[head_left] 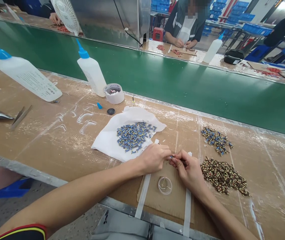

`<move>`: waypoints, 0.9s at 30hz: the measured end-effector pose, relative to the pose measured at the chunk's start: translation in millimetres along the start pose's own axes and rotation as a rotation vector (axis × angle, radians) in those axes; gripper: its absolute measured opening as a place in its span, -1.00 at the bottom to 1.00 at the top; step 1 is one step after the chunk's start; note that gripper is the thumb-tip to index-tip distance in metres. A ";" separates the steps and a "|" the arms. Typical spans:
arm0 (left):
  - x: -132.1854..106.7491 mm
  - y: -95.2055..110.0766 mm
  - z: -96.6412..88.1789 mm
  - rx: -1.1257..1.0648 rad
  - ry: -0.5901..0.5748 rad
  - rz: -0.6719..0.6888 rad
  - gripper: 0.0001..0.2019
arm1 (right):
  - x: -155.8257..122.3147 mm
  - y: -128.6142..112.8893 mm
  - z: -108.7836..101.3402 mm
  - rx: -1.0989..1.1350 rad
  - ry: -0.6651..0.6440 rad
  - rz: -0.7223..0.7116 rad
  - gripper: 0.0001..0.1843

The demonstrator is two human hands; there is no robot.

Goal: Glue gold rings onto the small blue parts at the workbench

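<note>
My left hand point(154, 157) and my right hand point(188, 169) meet over a cardboard pad point(157, 196) taped to the bench. Between their fingertips they pinch one tiny blue part point(171, 156). Just left of my hands, a heap of small blue parts point(134, 135) lies on a white cloth point(107, 141). Right of my right hand is a pile of brown wound parts point(223, 176), with a smaller mixed pile point(216, 139) behind it. A small clear round dish point(164, 185) sits on the pad under my wrists.
Two white squeeze bottles with blue caps point(92, 71) point(27, 78), a tape roll point(114, 93), a black cap point(110, 111) and tweezers point(21, 116) stand to the left. A green conveyor belt point(182, 83) runs behind the bench. A person point(186, 25) works across it.
</note>
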State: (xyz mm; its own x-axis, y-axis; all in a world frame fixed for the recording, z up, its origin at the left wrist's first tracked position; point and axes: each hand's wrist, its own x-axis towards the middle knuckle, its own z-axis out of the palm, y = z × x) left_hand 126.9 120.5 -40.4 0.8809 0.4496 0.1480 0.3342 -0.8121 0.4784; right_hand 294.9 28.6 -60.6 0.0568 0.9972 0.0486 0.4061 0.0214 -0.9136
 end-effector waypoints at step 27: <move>2.1 -9.6 -8.9 -0.121 -0.016 0.043 -0.83 | 2.1 -5.9 -8.3 0.231 -0.084 0.142 -0.73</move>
State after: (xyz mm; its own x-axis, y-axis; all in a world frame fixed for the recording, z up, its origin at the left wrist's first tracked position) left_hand 122.5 132.6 -37.0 0.8991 0.4084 0.1574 0.2536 -0.7792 0.5732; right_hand 300.1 30.0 -51.8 0.0186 0.9936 -0.1116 0.1807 -0.1131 -0.9770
